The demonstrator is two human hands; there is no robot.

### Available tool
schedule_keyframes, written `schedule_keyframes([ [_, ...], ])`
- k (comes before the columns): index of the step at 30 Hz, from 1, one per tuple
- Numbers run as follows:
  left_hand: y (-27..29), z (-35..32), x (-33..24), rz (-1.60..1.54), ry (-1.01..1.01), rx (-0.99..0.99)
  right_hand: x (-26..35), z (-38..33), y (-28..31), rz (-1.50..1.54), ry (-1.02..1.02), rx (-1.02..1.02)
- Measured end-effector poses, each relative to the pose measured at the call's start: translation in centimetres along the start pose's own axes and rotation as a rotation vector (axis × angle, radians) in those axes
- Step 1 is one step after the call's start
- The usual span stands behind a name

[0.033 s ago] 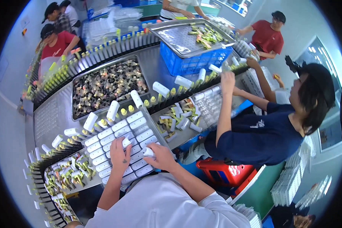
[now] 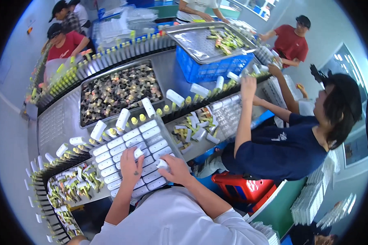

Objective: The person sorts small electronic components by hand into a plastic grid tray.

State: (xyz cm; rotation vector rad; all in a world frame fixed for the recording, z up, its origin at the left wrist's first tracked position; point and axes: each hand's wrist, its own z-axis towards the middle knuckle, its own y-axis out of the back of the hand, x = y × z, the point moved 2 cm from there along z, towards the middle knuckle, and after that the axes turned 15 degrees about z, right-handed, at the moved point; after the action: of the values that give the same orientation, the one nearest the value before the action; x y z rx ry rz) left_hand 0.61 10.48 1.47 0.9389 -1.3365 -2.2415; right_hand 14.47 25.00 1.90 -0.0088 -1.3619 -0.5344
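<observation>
A clear tray holding rows of white, rounded oblong plastic pieces (image 2: pixel 115 143) lies in front of me, tilted against the bench edge. My left hand (image 2: pixel 131 168) is over the middle of the tray, its thumb and fingers closed round a white plastic piece (image 2: pixel 138 152). To its right, my right hand (image 2: pixel 177 169) grips another white plastic piece (image 2: pixel 162 164) above the tray's right side. Just beyond the tray, yellow-tipped tubes (image 2: pixel 134 121) stand in a line, several with white covers (image 2: pixel 122 119) leaning on them.
A metal tray of small dark and clear parts (image 2: pixel 120 92) lies behind the line. Loose yellow-green pieces (image 2: pixel 75 181) fill a trough at left. A blue crate (image 2: pixel 188 65) carries a metal tray (image 2: pixel 192 43). Close on my right, a co-worker in dark blue (image 2: pixel 282 143) reaches over the line.
The whole view has shifted slightly to the right. Both my hands keep their places over the tray, each with its white piece.
</observation>
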Motion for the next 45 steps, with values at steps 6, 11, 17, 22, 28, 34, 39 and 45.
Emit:
schedule_keyframes([
  [6,-0.1,-0.1,0.3,-0.061,-0.008,-0.008,-0.1,0.0,-0.4,0.076,-0.138,-0.113],
  [11,0.2,0.0,0.5,-0.089,-0.003,-0.023,-0.3,0.0,-0.8,0.013,-0.111,-0.178],
  [17,0.4,-0.2,0.9,-0.155,-0.02,-0.046,-1.2,-0.4,-1.1,0.016,-0.148,-0.15],
  [22,0.1,-0.5,1.2,-0.165,-0.014,-0.079,-2.5,-1.1,-0.5,0.275,-0.104,-0.151],
  [28,-0.4,-0.6,1.8,-0.191,0.033,-0.07,-5.4,-1.6,-0.2,0.453,-0.373,-0.402],
  [34,-1.3,-0.1,0.9,-0.319,0.022,-0.062,-8.7,-3.9,1.5,0.146,-0.239,-0.696],
  [39,-1.1,-1.1,1.9,-0.325,0.053,-0.074,-8.0,-2.8,1.4,0.074,-0.146,-0.541],
  [45,-0.8,-1.8,1.8,-0.312,0.11,-0.096,-10.6,-1.6,3.2,0.033,-0.273,-0.517],
])
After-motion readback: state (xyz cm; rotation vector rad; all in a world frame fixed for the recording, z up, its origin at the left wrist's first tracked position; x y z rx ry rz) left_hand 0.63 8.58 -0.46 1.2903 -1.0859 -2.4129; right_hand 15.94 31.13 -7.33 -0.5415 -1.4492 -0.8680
